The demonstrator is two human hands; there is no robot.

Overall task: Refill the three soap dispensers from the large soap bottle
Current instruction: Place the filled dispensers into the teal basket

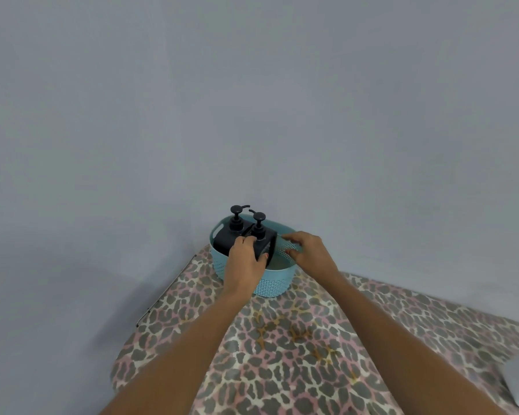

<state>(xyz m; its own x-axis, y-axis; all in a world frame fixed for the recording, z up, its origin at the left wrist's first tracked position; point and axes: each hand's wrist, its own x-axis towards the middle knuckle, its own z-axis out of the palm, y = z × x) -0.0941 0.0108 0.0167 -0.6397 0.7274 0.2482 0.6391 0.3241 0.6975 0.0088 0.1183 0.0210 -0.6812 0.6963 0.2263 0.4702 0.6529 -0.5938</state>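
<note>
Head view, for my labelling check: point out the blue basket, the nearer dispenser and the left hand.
blue basket (271, 284), head view, perforated front wall.
nearer dispenser (267, 241), head view, dark body below the pump.
left hand (244, 262), head view, back of the hand.

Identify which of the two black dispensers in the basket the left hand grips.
The nearer, right-hand dispenser: the left hand curls round its body. The farther dispenser stands behind, to its left.
</note>
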